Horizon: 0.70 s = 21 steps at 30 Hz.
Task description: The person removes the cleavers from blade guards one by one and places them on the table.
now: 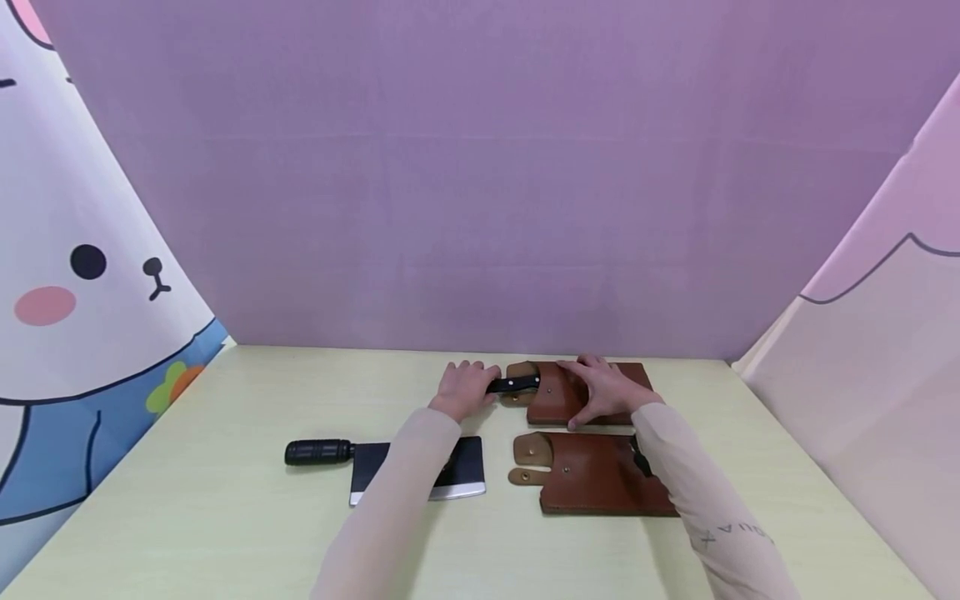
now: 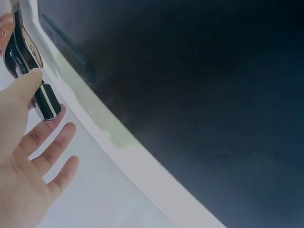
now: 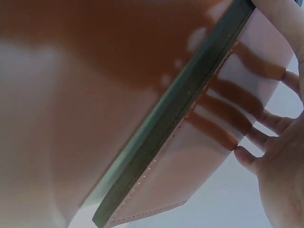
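My left hand (image 1: 463, 392) pinches the end of a black riveted knife handle (image 1: 516, 383) between thumb and index finger; in the left wrist view the other fingers spread away from the handle (image 2: 48, 102). The knife's blade is hidden inside a brown leather sheath (image 1: 551, 406), which lies flat at the back of the table. Across that sheath spans my right hand (image 1: 606, 390), thumb at the near edge and fingertips at the far edge. The right wrist view shows those fingertips against the stitched side of the sheath (image 3: 161, 175).
A cleaver (image 1: 469, 460) with a black ridged handle lies front left, partly covered by my left sleeve. Nearer me than the first, a second brown sheath (image 1: 592, 483) lies with its tan straps outward. A purple backdrop (image 1: 480, 208) rises behind the pale table (image 1: 225, 517).
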Each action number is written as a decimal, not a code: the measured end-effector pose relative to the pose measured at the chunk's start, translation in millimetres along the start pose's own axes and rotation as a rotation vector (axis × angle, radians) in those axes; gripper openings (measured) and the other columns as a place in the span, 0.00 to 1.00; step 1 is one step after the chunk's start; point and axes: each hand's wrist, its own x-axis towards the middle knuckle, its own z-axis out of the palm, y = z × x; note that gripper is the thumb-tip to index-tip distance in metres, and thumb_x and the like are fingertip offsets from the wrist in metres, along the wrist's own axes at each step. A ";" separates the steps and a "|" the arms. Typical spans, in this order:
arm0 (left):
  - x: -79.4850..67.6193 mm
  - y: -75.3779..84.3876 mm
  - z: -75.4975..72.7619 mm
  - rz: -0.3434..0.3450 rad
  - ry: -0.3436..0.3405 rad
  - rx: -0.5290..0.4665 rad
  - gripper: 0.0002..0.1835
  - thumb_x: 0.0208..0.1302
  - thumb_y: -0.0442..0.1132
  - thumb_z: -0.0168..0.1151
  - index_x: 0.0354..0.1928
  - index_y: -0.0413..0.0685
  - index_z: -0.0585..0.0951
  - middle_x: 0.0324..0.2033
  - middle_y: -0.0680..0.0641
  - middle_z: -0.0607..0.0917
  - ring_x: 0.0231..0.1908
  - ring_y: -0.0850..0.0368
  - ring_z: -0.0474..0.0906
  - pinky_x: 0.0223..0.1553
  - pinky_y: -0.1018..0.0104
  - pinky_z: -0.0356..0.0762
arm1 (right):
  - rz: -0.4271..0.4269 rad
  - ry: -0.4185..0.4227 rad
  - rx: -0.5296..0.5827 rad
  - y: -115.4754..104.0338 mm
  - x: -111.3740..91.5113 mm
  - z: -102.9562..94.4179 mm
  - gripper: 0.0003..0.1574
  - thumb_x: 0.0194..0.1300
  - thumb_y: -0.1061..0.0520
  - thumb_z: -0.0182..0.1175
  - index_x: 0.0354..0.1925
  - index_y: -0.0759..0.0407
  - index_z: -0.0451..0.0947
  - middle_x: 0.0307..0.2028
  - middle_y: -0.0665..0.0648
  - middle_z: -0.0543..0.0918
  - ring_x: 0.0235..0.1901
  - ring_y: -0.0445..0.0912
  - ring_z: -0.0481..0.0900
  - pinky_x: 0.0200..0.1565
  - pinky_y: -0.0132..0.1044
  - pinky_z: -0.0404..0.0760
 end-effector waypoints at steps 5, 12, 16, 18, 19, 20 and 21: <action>0.4 -0.6 -2.1 0.013 0.019 0.002 0.14 0.60 0.51 0.59 0.46 0.59 0.76 0.39 0.50 0.81 0.40 0.50 0.76 0.43 0.54 0.72 | -0.015 0.014 -0.001 -1.4 -2.0 -4.0 0.67 0.32 0.34 0.74 0.68 0.49 0.55 0.57 0.62 0.63 0.56 0.58 0.61 0.56 0.62 0.59; -0.6 -1.0 -3.7 0.025 0.026 0.006 0.14 0.60 0.51 0.58 0.47 0.59 0.76 0.41 0.51 0.81 0.40 0.52 0.77 0.43 0.54 0.73 | -0.021 0.018 -0.018 -3.6 -4.7 -7.6 0.67 0.32 0.33 0.73 0.68 0.49 0.55 0.58 0.62 0.64 0.57 0.58 0.61 0.57 0.62 0.59; -0.8 -0.9 -5.5 0.040 0.039 0.009 0.14 0.60 0.51 0.59 0.46 0.59 0.76 0.41 0.52 0.81 0.39 0.53 0.77 0.42 0.56 0.75 | -0.015 0.020 -0.032 -4.0 -6.4 -9.3 0.67 0.31 0.32 0.73 0.67 0.48 0.55 0.58 0.62 0.64 0.57 0.59 0.61 0.57 0.62 0.60; -1.0 -0.9 -5.9 0.049 0.046 0.013 0.14 0.59 0.52 0.59 0.46 0.59 0.77 0.40 0.53 0.81 0.39 0.53 0.77 0.40 0.57 0.75 | -0.012 0.020 -0.036 -3.9 -7.3 -9.7 0.67 0.31 0.31 0.72 0.67 0.47 0.56 0.57 0.63 0.65 0.57 0.59 0.61 0.56 0.62 0.61; -1.2 -1.0 -6.0 0.053 0.050 0.015 0.14 0.59 0.52 0.59 0.45 0.59 0.77 0.40 0.53 0.81 0.38 0.53 0.77 0.39 0.57 0.75 | -0.012 0.020 -0.037 -3.7 -7.8 -9.7 0.67 0.31 0.31 0.72 0.67 0.47 0.56 0.57 0.63 0.65 0.57 0.59 0.62 0.56 0.62 0.61; -1.5 -1.0 -6.0 0.057 0.053 0.015 0.14 0.59 0.52 0.59 0.45 0.59 0.77 0.40 0.53 0.81 0.38 0.54 0.77 0.39 0.58 0.75 | -0.013 0.020 -0.038 -3.6 -8.3 -9.7 0.67 0.31 0.31 0.72 0.67 0.47 0.56 0.57 0.63 0.65 0.56 0.59 0.62 0.56 0.62 0.61; -1.8 -1.2 -5.9 0.061 0.055 0.017 0.14 0.59 0.52 0.59 0.45 0.59 0.77 0.40 0.53 0.81 0.38 0.54 0.77 0.38 0.58 0.75 | -0.015 0.019 -0.039 -3.4 -8.6 -9.4 0.67 0.32 0.31 0.72 0.67 0.47 0.56 0.58 0.63 0.65 0.56 0.59 0.62 0.56 0.62 0.61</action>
